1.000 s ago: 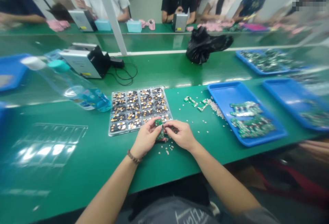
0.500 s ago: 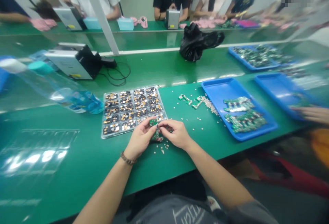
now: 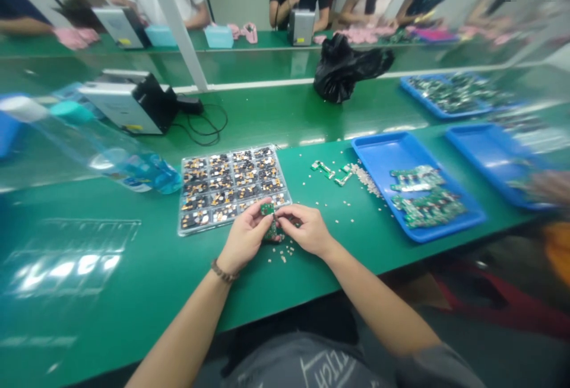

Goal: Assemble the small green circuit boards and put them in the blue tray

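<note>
Between thumb and fingers my left hand (image 3: 246, 234) grips a small green circuit board (image 3: 268, 210), held upright above the table. My right hand (image 3: 307, 230) is pinched closed at the board's right edge; whatever its fingertips hold is too small and hidden to make out. Just beyond my hands lies a clear compartment tray (image 3: 181, 224) filled with small black, orange and silver parts. Tiny pale pieces (image 3: 284, 252) are scattered on the green table beneath the board.
A blue tray (image 3: 378, 156) with circuit boards stands to the right, beside loose board frames (image 3: 342, 177) and a pile of pale bits. Bottles (image 3: 129, 168) and a grey device (image 3: 129, 100) are at left. A black plastic bag (image 3: 338, 73) sits behind. A co-worker's hand (image 3: 552, 188) is far right.
The whole view has shifted slightly. My hands keep nearly the same grip on the board. Across the table, a person in black has raised a hand.
</note>
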`<action>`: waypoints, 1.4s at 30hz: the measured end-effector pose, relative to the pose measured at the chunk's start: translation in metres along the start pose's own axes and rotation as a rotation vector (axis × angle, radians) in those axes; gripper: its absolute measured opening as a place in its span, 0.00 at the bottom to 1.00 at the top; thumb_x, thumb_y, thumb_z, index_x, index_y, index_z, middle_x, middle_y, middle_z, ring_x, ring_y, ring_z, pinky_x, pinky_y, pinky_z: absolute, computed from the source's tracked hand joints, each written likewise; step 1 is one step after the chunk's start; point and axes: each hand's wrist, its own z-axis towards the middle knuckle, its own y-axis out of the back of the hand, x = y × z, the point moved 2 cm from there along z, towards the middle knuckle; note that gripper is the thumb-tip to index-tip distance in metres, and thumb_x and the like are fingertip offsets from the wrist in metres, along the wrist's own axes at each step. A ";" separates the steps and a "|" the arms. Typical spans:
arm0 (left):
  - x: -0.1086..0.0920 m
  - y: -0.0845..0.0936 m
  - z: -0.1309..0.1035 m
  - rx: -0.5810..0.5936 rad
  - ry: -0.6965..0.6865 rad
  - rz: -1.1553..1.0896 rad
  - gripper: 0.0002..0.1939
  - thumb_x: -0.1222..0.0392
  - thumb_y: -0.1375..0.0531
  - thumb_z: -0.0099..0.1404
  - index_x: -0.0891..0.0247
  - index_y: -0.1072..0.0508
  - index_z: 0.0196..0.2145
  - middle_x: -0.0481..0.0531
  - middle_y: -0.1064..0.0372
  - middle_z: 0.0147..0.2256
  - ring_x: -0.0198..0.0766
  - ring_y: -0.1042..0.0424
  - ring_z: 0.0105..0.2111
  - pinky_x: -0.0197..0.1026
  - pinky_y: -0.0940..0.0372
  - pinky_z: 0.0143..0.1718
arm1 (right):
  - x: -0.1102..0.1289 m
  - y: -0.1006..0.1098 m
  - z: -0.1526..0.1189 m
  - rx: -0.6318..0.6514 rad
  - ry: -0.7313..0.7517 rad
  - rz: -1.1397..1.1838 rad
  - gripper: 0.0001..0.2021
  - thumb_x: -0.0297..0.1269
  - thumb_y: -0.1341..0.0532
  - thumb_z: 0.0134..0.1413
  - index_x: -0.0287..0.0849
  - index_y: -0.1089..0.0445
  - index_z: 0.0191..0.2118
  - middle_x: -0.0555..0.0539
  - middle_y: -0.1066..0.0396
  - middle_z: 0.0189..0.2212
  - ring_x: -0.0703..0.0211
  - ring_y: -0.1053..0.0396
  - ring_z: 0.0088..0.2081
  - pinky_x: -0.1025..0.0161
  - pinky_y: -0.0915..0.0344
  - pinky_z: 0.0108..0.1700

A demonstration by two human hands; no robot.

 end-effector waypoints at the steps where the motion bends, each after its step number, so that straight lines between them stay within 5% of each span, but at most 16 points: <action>1: 0.000 0.000 0.000 -0.001 -0.002 0.004 0.30 0.55 0.37 0.61 0.63 0.37 0.58 0.52 0.33 0.38 0.36 0.31 0.36 0.39 0.25 0.31 | 0.000 0.000 0.000 -0.001 0.003 -0.002 0.08 0.31 0.41 0.57 0.44 0.26 0.41 0.48 0.24 0.39 0.61 0.26 0.36 0.65 0.28 0.38; 26: 0.001 -0.007 -0.001 -0.015 -0.062 0.009 0.30 0.54 0.37 0.60 0.67 0.40 0.56 0.50 0.30 0.33 0.32 0.30 0.24 0.36 0.28 0.27 | 0.004 -0.004 -0.003 0.011 0.016 0.012 0.07 0.33 0.41 0.58 0.45 0.27 0.40 0.48 0.24 0.37 0.61 0.27 0.36 0.65 0.29 0.38; 34: 0.000 0.000 0.001 -0.141 -0.144 0.074 0.24 0.55 0.36 0.60 0.65 0.33 0.52 0.50 0.29 0.33 0.34 0.28 0.34 0.33 0.32 0.34 | -0.003 -0.004 -0.003 -0.062 -0.132 0.137 0.14 0.37 0.38 0.55 0.43 0.32 0.48 0.47 0.26 0.37 0.60 0.27 0.36 0.66 0.29 0.34; 40: -0.002 0.000 -0.002 -0.149 -0.169 0.043 0.20 0.55 0.34 0.59 0.64 0.32 0.46 0.52 0.26 0.37 0.37 0.26 0.39 0.37 0.33 0.42 | -0.001 -0.009 -0.002 0.044 -0.133 0.068 0.10 0.41 0.38 0.55 0.42 0.28 0.41 0.49 0.25 0.32 0.62 0.30 0.29 0.66 0.33 0.31; 42: -0.007 -0.002 -0.004 -0.125 -0.212 0.067 0.23 0.56 0.35 0.59 0.62 0.34 0.50 0.54 0.27 0.42 0.39 0.27 0.44 0.39 0.33 0.45 | 0.002 0.001 0.004 -0.025 -0.088 -0.018 0.09 0.41 0.38 0.56 0.42 0.26 0.38 0.49 0.25 0.31 0.62 0.30 0.30 0.65 0.33 0.33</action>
